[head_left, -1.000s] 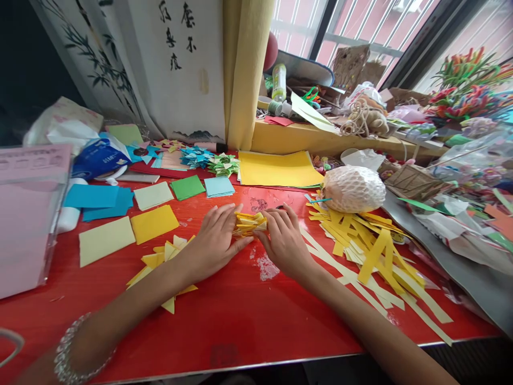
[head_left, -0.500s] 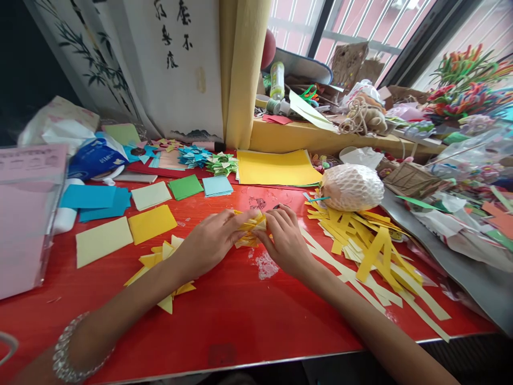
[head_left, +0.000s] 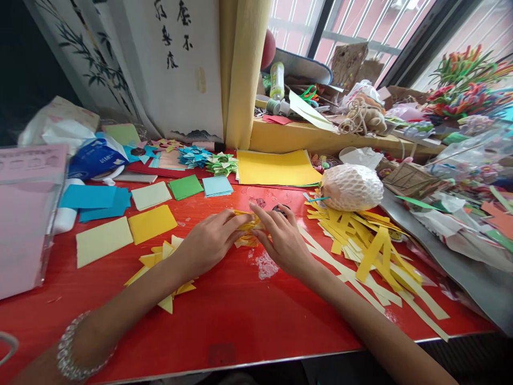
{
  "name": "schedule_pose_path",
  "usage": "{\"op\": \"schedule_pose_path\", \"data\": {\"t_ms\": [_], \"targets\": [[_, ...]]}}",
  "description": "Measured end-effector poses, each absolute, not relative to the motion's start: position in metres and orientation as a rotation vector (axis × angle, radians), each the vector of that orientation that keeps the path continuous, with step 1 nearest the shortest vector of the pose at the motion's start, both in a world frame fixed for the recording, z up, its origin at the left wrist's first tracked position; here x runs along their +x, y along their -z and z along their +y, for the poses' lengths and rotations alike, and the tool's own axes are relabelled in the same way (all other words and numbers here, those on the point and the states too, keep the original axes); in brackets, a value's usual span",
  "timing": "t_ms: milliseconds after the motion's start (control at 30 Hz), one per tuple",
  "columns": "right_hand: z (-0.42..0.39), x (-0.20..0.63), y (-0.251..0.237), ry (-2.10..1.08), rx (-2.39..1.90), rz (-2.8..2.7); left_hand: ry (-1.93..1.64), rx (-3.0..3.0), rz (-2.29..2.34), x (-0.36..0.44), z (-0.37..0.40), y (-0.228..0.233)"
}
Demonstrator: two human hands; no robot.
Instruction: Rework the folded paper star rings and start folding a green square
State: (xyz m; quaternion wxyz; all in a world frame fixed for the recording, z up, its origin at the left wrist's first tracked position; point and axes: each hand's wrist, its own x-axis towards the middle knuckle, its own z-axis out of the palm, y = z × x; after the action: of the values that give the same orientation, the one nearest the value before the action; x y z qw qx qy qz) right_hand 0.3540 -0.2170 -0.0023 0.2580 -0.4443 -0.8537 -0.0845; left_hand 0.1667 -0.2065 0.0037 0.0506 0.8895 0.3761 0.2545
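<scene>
While our left hand [head_left: 204,243] pinches the folded yellow paper bundle [head_left: 246,231], our right hand [head_left: 282,240], at three o'clock, presses it with fingers [head_left: 260,213] spread on the red bench [head_left: 248,315].

Your hands cover most of the folded yellow paper [head_left: 245,231]; its shape cannot be made out. Your left hand [head_left: 204,245] hides part of the triangle pile [head_left: 158,262]. A dark object [head_left: 279,209] behind your right hand [head_left: 282,240] is too small to identify. The pink box [head_left: 24,214] runs off the left edge.
</scene>
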Motion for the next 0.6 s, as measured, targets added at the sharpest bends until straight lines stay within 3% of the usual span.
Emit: {"op": "schedule_pose_path", "data": {"t_ms": [600], "targets": [[-0.2133, 0.3549, 0.0066, 0.274, -1.121, -2.226, -0.801, 2.683, 1.124, 0.1662, -0.2081, -0.0022]]}}
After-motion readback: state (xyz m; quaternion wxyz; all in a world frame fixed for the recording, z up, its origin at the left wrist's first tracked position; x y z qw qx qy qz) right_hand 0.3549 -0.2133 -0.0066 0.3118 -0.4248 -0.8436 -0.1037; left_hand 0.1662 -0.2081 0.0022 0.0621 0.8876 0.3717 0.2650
